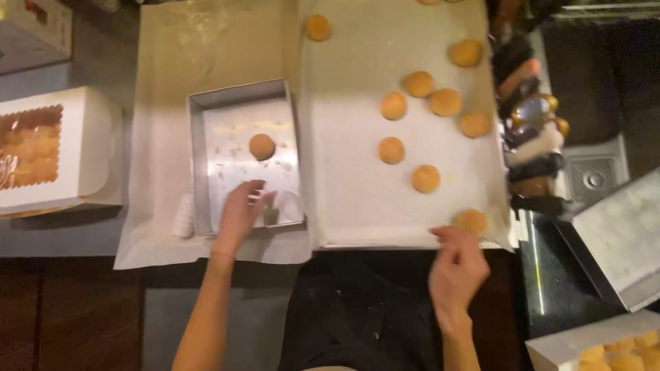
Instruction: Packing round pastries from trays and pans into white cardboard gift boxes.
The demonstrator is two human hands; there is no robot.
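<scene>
One round golden bun point(262, 146) sits alone in the square metal tin point(199, 165). Left hand point(240, 209) rests inside the tin's near edge, fingers loosely spread, holding nothing. Right of the tin, the parchment-lined tray point(344, 199) carries about ten buns; right hand point(457, 264) pinches the nearest bun point(471, 220) at its near edge. Transfer barely started.

Left hand point(240, 209) in metal tray point(199, 165) near one bun point(262, 146), right hand point(457, 264) touching bun on lined sheet point(471, 220)
</scene>
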